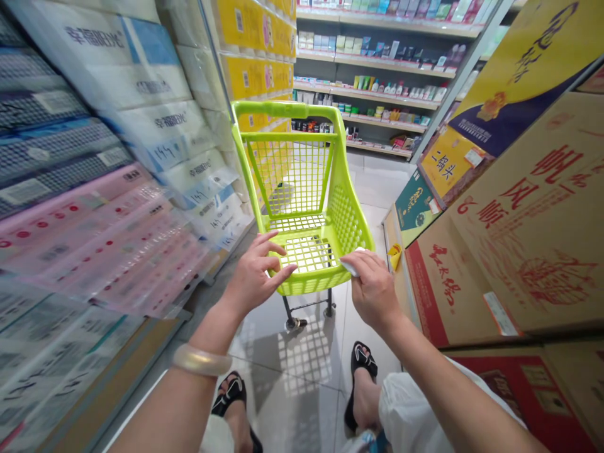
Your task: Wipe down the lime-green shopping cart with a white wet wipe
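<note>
A lime-green plastic shopping cart (pixel 350 204) with lattice walls stands in the aisle in front of me, its basket holding nothing that I can see. Beside its near left corner is my left hand (pixel 258 269), fingers spread and thumb stretched out, with nothing in the grasp. My right hand (pixel 375 283) is at the near right corner of the rim, its fingers closed around a white crumpled tissue or cloth (pixel 350 267). The white piece sits against the green rim. Most of it is hidden under the fingers.
Stacked tissue packs (pixel 165 123) line the left side, with pink packs (pixel 89 233) nearer. Cardboard cartons (pixel 528 207) rise close on the right. Shelves of bottles and boxes (pixel 377 60) stand at the far end. My sandalled feet (pixel 363 377) are on the tiled floor (pixel 302 371).
</note>
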`<action>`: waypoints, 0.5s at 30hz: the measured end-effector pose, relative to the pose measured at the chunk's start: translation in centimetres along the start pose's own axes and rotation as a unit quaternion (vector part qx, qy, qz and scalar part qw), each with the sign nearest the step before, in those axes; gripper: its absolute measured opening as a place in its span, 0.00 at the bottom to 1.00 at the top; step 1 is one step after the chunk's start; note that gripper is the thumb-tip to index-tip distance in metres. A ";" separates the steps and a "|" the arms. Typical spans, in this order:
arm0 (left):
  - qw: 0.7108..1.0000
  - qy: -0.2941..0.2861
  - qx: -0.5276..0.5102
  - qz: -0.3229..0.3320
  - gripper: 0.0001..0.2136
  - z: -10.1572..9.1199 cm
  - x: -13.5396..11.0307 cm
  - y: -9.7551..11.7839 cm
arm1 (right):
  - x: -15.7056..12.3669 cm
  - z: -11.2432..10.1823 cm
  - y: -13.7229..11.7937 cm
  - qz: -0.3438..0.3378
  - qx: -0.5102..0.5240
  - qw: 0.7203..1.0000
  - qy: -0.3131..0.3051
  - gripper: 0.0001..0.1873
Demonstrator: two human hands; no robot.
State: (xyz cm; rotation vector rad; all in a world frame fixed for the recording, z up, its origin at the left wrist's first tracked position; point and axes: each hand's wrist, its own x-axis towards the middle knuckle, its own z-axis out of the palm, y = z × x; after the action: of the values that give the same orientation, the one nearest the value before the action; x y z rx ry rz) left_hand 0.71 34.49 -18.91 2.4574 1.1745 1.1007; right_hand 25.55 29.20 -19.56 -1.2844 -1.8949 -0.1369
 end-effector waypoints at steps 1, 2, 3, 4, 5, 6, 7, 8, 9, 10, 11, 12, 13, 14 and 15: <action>1.000 0.004 0.004 -0.006 0.18 -0.1 0.1 -0.3 | -0.1 0.0 -0.5 -0.003 0.003 1.000 -0.003 0.22; 1.000 0.009 0.012 -0.014 0.18 -0.2 0.1 -0.5 | -0.3 0.1 -1.0 -0.007 0.008 1.000 -0.007 0.22; 0.999 0.015 0.025 -0.026 0.17 -0.4 0.2 -0.7 | -0.4 0.2 -1.5 -0.014 0.015 1.000 -0.014 0.23; 0.998 0.027 0.043 -0.040 0.16 -0.6 0.2 -0.8 | -0.6 0.3 -2.0 -0.023 0.022 0.999 -0.021 0.24; 0.995 0.042 0.066 -0.055 0.15 -0.8 0.2 -0.8 | -0.7 0.4 -2.5 -0.034 0.032 0.998 -0.031 0.25; 0.992 0.060 0.089 -0.066 0.13 -1.1 0.3 -0.5 | -0.8 0.5 -2.8 -0.048 0.043 0.997 -0.041 0.26; 0.989 0.076 0.109 -0.072 0.12 -1.2 0.3 -0.1 | -0.8 0.5 -3.0 -0.065 0.055 0.995 -0.053 0.27; 0.986 0.088 0.121 -0.069 0.11 -1.3 0.3 0.4 | -0.8 0.4 -3.0 -0.085 0.070 0.992 -0.066 0.27; 0.987 0.090 0.121 -0.056 0.09 -1.4 0.3 1.1 | -0.6 0.3 -2.9 -0.104 0.085 0.988 -0.078 0.27; 0.990 0.082 0.112 -0.032 0.08 -1.2 0.3 1.9 | -0.4 0.2 -2.5 -0.119 0.098 0.984 -0.087 0.27; 0.993 0.069 0.100 -0.007 0.09 -1.0 0.3 2.7 | -0.1 0.0 -2.0 -0.126 0.105 0.982 -0.090 0.27; 0.994 0.053 0.090 0.016 0.10 -0.6 0.3 3.4 | 0.2 -0.2 -1.4 -0.126 0.106 0.983 -0.085 0.26; 0.995 0.035 0.083 0.031 0.13 -0.1 0.3 4.0 | 0.5 -0.4 -0.8 -0.119 0.101 0.985 -0.076 0.25; 0.996 0.015 0.081 0.039 0.15 0.3 0.2 4.5 | 0.8 -0.5 -0.3 -0.107 0.093 0.988 -0.065 0.25; 0.995 -0.005 0.087 0.038 0.17 0.8 0.2 4.8 | 1.0 -0.5 0.0 -0.094 0.083 0.991 -0.055 0.24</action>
State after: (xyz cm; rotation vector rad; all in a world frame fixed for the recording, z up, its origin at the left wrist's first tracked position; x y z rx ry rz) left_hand 4.15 31.53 -17.09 2.6554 1.2312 1.0454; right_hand 25.73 29.70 -18.54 -1.0181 -2.0736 -0.0056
